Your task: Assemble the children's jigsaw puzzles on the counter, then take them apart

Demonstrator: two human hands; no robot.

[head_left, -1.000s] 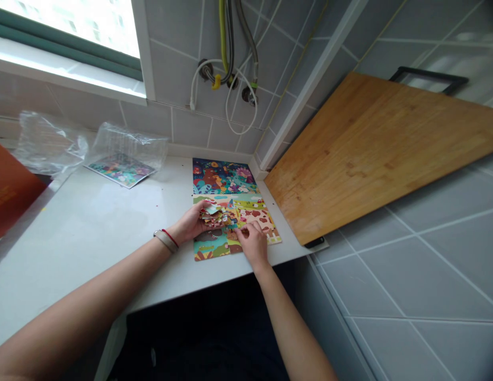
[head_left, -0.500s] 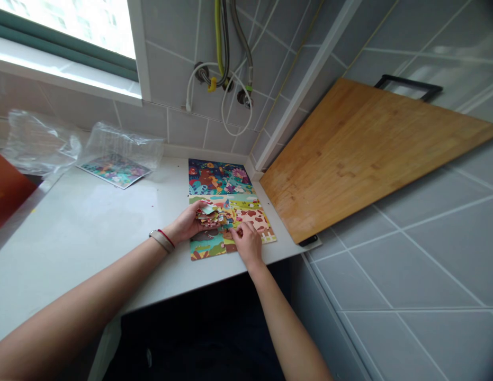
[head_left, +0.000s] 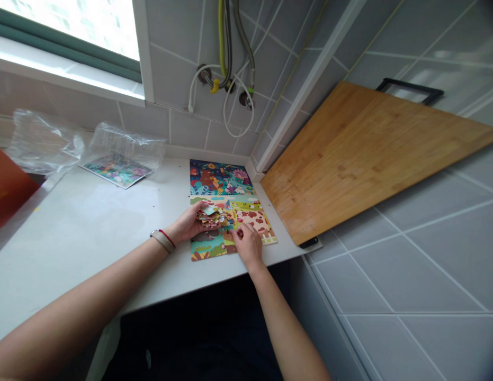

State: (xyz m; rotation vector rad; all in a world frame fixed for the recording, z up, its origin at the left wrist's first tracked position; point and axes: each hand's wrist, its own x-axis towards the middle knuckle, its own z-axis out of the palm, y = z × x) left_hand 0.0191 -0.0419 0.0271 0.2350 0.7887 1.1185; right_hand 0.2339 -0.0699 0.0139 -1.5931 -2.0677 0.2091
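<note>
My left hand [head_left: 191, 221] is wrapped round a loose pile of colourful jigsaw puzzle pieces [head_left: 209, 218], held just above a picture board. Over the lower middle of that farm-animal board [head_left: 252, 214], my right hand [head_left: 248, 242] has its thumb and fingers curled together near the pile. What lies between its fingertips, if anything, is too small to make out. Behind the board lies a darker puzzle picture [head_left: 220, 177] with animals and plants. Part of the farm board is hidden by my hands and the pile.
On the white counter [head_left: 111, 227], a clear plastic bag [head_left: 123, 138] lies over a printed card [head_left: 117, 172], with another plastic wrapper [head_left: 42, 140] farther left. A wooden board [head_left: 369, 153] leans on the right wall. Hoses [head_left: 224, 47] hang at the back. An orange object [head_left: 10, 188] borders the left.
My right hand's fingers have shifted slightly by the pile. My left hand still holds the pieces. The whole view has moved a little.
</note>
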